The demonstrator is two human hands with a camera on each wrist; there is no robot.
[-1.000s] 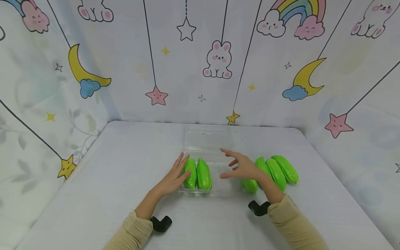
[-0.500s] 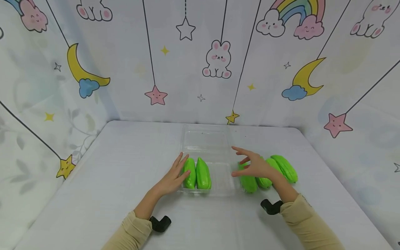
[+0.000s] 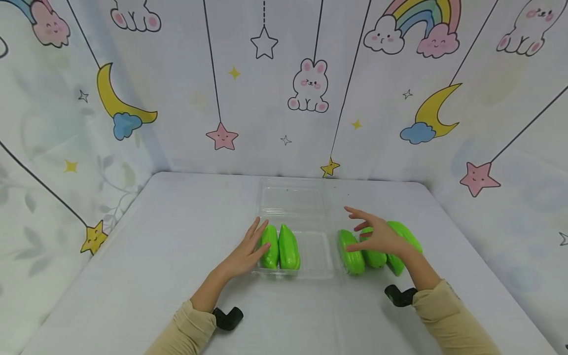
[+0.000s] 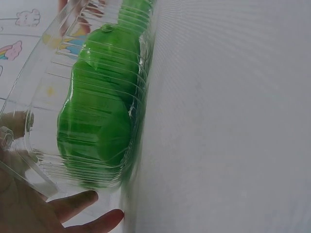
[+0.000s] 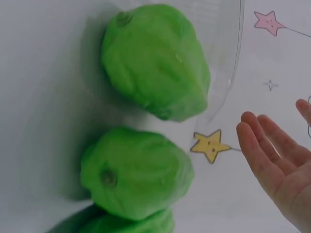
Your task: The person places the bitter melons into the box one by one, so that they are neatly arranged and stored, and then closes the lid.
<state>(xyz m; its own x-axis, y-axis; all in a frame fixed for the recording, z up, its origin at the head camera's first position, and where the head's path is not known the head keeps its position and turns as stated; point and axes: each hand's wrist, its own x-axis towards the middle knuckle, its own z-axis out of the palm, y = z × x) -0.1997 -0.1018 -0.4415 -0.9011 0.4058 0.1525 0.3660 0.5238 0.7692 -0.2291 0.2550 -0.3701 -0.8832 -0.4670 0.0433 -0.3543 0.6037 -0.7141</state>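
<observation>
A clear plastic box (image 3: pixel 317 254) lies open, its lid (image 3: pixel 291 198) folded back towards the wall. Two long, bright green, ridged vegetables (image 3: pixel 289 249) lie side by side in its left half. My left hand (image 3: pixel 239 254) rests at the box's left side, fingers straight and thumb over the rim; the left wrist view shows the ribbed wall close to it. My right hand (image 3: pixel 380 237), fingers spread, hovers over more green vegetables (image 3: pixel 352 259) in a row right of the box. Nothing is between its fingers, and the right wrist view shows the fingertips apart from the vegetables.
A white cloth covers the table (image 3: pixel 186 222). Behind it hangs a patterned backdrop (image 3: pixel 284 98) with bunnies, moons and stars. Each wrist carries a black camera mount (image 3: pixel 228 318) below a beige sleeve (image 3: pixel 186 328).
My right hand has moved right, from over the box's right half to over the row of green vegetables, uncovering the nearest one. My left hand has stayed at the box.
</observation>
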